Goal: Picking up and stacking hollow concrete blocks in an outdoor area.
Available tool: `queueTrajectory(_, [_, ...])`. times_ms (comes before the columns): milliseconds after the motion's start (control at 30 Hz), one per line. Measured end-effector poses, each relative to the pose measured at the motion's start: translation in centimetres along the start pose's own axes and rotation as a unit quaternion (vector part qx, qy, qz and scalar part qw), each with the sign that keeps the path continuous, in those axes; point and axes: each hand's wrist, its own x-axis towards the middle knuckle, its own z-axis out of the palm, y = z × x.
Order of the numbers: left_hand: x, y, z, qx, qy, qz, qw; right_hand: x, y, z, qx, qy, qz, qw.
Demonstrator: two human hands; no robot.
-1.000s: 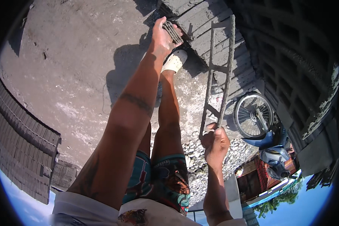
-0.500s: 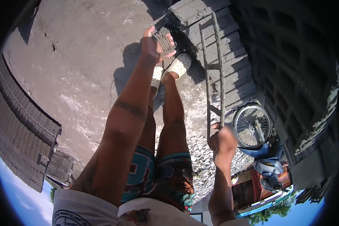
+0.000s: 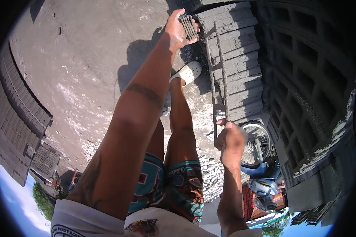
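Note:
My left hand (image 3: pixel 182 28) reaches to the far end of a row of grey concrete blocks (image 3: pixel 241 63). Its fingers curl around a grey, ridged piece (image 3: pixel 189 27) that looks like several thin bars side by side; its exact kind is unclear. My right hand (image 3: pixel 230 138) grips the near end of a narrow ladder-like frame (image 3: pixel 222 65), two long grey bars joined by short crosspieces. This frame lies along the left side of the blocks, its far end close to my left hand. Part of my right hand is blurred.
One pale clog (image 3: pixel 190 73) of mine shows on the dusty ground (image 3: pixel 87 59). A patterned block wall (image 3: pixel 304 79) rises at the right. Near my right hand stands a motorcycle's spoked wheel (image 3: pixel 257 144). Gravel (image 3: pixel 213 173) lies beside my leg; stacked grey slabs (image 3: pixel 19 114) are at the left.
My left hand has moved farther away and rightward with the ridged piece, up to the blocks' edge. The frame and my right hand have shifted slightly left. My arm now covers the other clog.

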Motion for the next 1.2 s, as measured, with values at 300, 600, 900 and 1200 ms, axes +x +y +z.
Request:
queueTrajectory(300, [1.9, -0.6, -0.2, -0.013, -0.046, 0.012, 0.999, 0.2, -0.5, -0.1, 0.009, 0.029, -0.079, 0.996])
queueTrajectory(600, [1.5, -0.4, -0.9, 0.0, -0.045, -0.021, 0.999, -2.1, -1.9, -1.2, 0.061, 0.041, -0.19, 0.979])
queueTrajectory(900, [1.2, 1.2, -0.5, -0.007, 0.002, -0.035, 0.999, -0.9, -1.8, -0.7, 0.072, 0.024, -0.023, 0.997])
queueTrajectory(1200, [-0.2, 5.5, -0.9, -0.12, 0.034, -0.102, 0.987, -0.6, -6.3, 2.7, 0.067, 0.056, -0.065, 0.994])
